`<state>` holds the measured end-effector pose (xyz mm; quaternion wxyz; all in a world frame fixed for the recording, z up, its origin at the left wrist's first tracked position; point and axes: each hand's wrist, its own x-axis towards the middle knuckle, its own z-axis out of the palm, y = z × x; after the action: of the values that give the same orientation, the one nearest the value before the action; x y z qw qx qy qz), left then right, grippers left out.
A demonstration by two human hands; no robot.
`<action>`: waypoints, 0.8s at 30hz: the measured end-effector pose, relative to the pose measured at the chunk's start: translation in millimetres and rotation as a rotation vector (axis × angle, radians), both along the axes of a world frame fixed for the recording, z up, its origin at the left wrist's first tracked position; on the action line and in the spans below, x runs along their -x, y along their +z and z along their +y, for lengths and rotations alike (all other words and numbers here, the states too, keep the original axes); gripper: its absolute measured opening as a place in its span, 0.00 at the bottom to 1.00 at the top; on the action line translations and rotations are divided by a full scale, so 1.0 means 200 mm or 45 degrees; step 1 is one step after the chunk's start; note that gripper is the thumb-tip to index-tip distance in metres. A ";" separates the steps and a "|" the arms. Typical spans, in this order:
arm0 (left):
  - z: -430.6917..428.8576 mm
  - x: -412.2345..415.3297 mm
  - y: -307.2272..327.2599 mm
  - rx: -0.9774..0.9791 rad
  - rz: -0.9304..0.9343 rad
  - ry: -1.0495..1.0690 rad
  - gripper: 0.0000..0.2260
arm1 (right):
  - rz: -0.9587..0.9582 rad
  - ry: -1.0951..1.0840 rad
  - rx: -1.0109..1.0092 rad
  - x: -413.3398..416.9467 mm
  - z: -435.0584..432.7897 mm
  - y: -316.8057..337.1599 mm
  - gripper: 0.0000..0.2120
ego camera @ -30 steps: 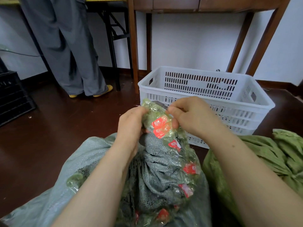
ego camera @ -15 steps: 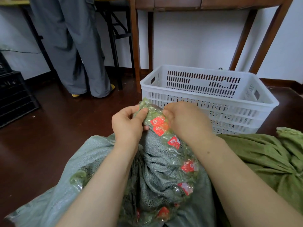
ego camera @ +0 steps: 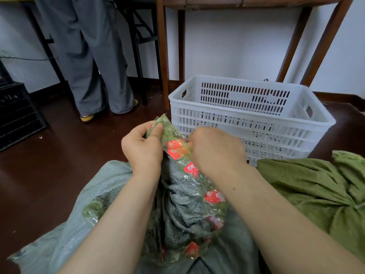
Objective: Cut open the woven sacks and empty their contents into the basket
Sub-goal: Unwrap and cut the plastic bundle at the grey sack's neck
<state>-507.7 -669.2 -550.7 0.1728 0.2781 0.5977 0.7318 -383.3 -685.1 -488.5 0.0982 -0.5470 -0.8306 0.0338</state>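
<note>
A grey-green woven sack (ego camera: 65, 230) lies open on the floor in front of me. From its mouth rises a clear plastic bag of green leaves with red labels (ego camera: 177, 153). My left hand (ego camera: 142, 147) grips the bag's top edge, thumb over the plastic. My right hand (ego camera: 215, 149) pinches the bag on its right side, fingers curled. A white slatted basket (ego camera: 250, 119) stands just behind my hands; what I can see of its inside looks empty. A second, green woven sack (ego camera: 316, 186), tied shut, lies at the right.
A person in grey trousers (ego camera: 92, 62) stands at the back left by black chair legs. Wooden table legs (ego camera: 164, 56) rise behind the basket. A black crate (ego camera: 15, 113) sits at the far left. The floor is dark wood.
Both hands have dropped slightly and the left hand has shifted to the bag's top edge. The view has moved a little closer to the basket.
</note>
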 end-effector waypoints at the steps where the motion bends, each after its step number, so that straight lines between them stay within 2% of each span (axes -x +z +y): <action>1: 0.00 0.00 0.00 0.003 0.006 -0.002 0.09 | 0.007 -0.011 0.019 -0.01 0.01 0.00 0.15; 5: -0.01 0.04 -0.02 -0.017 -0.027 0.059 0.04 | 0.058 -0.107 0.151 -0.12 0.10 0.00 0.10; 7: -0.01 0.06 -0.02 0.016 0.007 -0.007 0.03 | 0.345 -0.185 0.253 -0.18 0.17 0.00 0.10; 10: -0.03 -0.02 0.00 0.068 -0.062 -0.206 0.03 | 1.006 -0.275 0.419 -0.18 0.19 -0.01 0.10; 11: -0.03 -0.05 0.01 0.074 -0.082 -0.271 0.04 | 1.160 -0.286 0.467 -0.17 0.19 -0.02 0.10; 13: -0.04 -0.11 0.04 0.083 -0.118 -0.371 0.07 | 1.283 -0.285 0.536 -0.16 0.19 -0.05 0.15; 18: -0.05 -0.13 0.08 0.146 -0.179 -0.527 0.03 | 1.488 -0.293 0.830 -0.17 0.21 -0.12 0.17; 19: -0.05 -0.13 0.08 0.150 -0.136 -0.544 0.01 | 1.551 -0.315 0.863 -0.17 0.21 -0.13 0.17; 20: -0.05 -0.12 0.07 0.173 -0.042 -0.509 0.07 | 1.624 -0.328 0.897 -0.18 0.22 -0.14 0.15; 22: -0.05 -0.11 0.06 0.241 0.370 -0.249 0.19 | 1.755 -0.324 0.946 -0.17 0.23 -0.14 0.09; 24: -0.06 -0.12 0.08 0.146 0.858 0.007 0.14 | 1.823 -0.329 0.928 -0.16 0.22 -0.15 0.08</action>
<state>-484.0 -681.4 -533.8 -0.0209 0.4924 0.6621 0.5645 -351.2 -640.3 -517.6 0.4245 -0.4820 -0.4337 0.6320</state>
